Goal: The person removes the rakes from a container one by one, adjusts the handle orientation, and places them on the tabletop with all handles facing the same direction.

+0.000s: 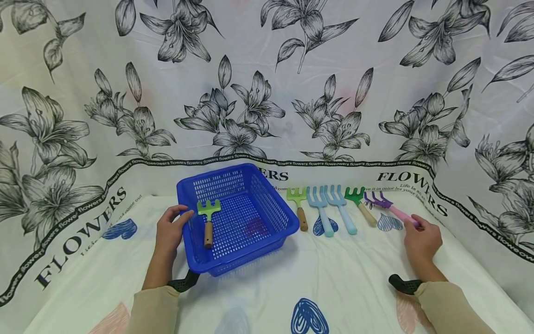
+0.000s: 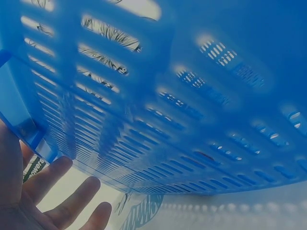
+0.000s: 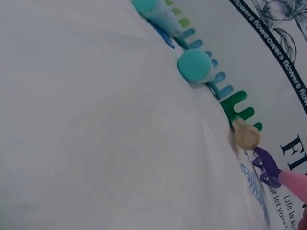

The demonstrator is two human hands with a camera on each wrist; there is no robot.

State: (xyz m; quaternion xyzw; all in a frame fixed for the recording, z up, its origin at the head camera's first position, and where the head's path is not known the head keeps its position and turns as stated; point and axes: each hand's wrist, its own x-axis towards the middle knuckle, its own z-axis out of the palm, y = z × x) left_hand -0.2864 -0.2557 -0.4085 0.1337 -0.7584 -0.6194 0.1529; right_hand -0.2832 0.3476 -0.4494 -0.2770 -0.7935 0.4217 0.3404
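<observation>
My left hand (image 1: 170, 228) grips the left rim of a blue plastic basket (image 1: 292, 226), thumb over the edge and fingers along the outer wall. Inside the basket lies a light green hand rake (image 1: 208, 209) with a wooden handle. At the far right, my right hand (image 1: 422, 239) pinches the pink handle of a purple hand rake (image 1: 378, 200). In the right wrist view the purple rake (image 3: 268, 167) shows at the right edge, with only a bit of a fingertip in sight. The left wrist view shows the basket's slotted wall (image 2: 144, 139) close up, beside the spread fingers.
Right of the basket several hand rakes stand in a row: a light green one (image 1: 302, 218), two pale blue ones (image 1: 323, 215) (image 1: 346, 215) and a dark green one (image 1: 365, 211) with a wooden handle. A patterned white cloth (image 1: 267, 297) covers the table and rises behind.
</observation>
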